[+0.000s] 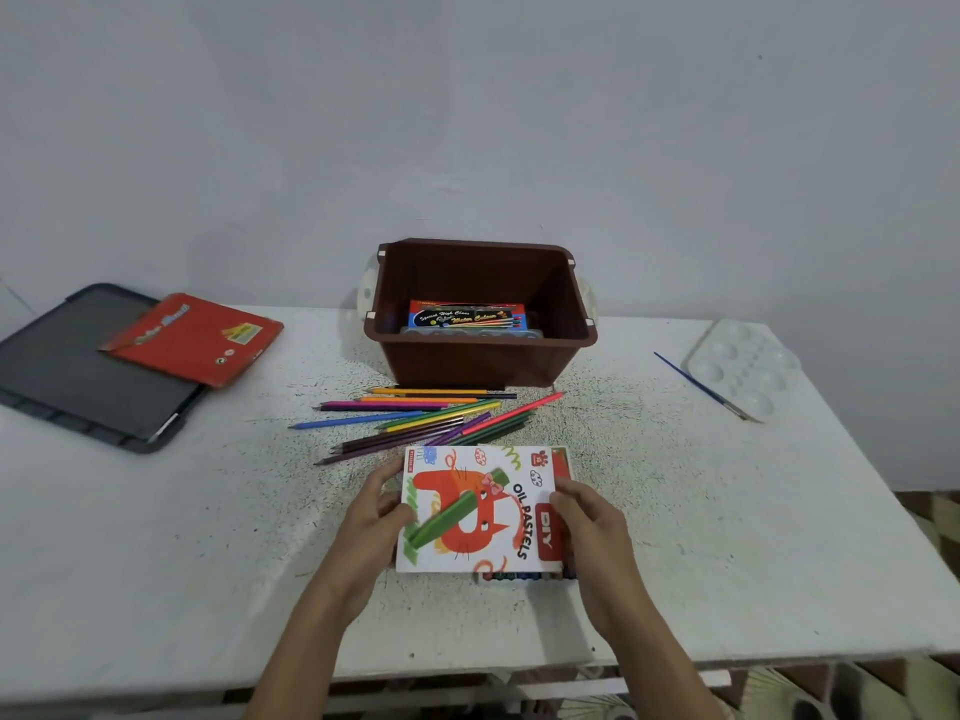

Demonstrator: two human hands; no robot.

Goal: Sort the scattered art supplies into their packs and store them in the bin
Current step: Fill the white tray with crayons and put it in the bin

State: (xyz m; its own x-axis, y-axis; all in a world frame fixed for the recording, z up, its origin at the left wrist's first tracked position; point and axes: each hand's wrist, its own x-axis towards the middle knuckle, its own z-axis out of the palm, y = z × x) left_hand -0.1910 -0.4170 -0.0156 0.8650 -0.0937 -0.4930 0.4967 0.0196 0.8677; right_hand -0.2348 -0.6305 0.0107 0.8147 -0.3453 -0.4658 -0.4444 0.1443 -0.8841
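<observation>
White speckled table [208,537], pale wall behind. Both hands grasp the oil pastels pack [483,506], which lies near the front: the left hand [371,517] curls round its left side, the right hand [584,522] round its right. Pastel tips [524,576] show at the near end (the sleeve seems not fully closed). If the pack is tilted on the way to the brown bin [480,356], the pastels may slide out, or it may knock the coloured pencils [415,418].

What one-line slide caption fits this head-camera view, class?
Sorting art supplies: left hand and right hand hold the oil pastels box before loose coloured pencils and the brown bin.
</observation>
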